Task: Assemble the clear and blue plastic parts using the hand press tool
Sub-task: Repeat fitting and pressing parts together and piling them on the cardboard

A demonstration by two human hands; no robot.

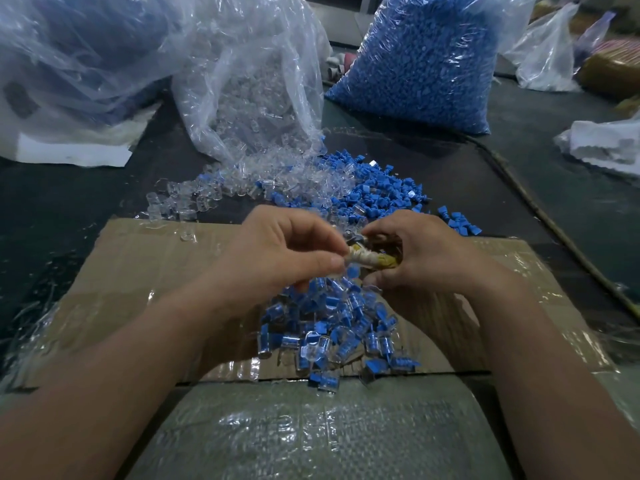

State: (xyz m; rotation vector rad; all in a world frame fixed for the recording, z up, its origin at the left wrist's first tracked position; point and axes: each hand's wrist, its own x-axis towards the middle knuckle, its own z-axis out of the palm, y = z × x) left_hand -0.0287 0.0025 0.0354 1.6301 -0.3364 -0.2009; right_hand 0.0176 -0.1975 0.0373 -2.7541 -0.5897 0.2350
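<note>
1. The hand press tool (pixel 360 258) lies crosswise between the two hands, above the middle of the cardboard sheet (pixel 145 265) on the desk (pixel 62 202). Its metal head faces the far edge.
2. Right hand (pixel 426 254): fingers curled round the yellow-wrapped handle.
3. Left hand (pixel 287 251): thumb and forefinger pinch the white-wrapped end. Whether they also hold a part is too blurred to tell.
4. Loose clear parts (pixel 242 181) and blue parts (pixel 377 192) lie just beyond the hands, the clear ones nearer the left hand. Assembled parts (pixel 332 323) are piled beneath.
</note>
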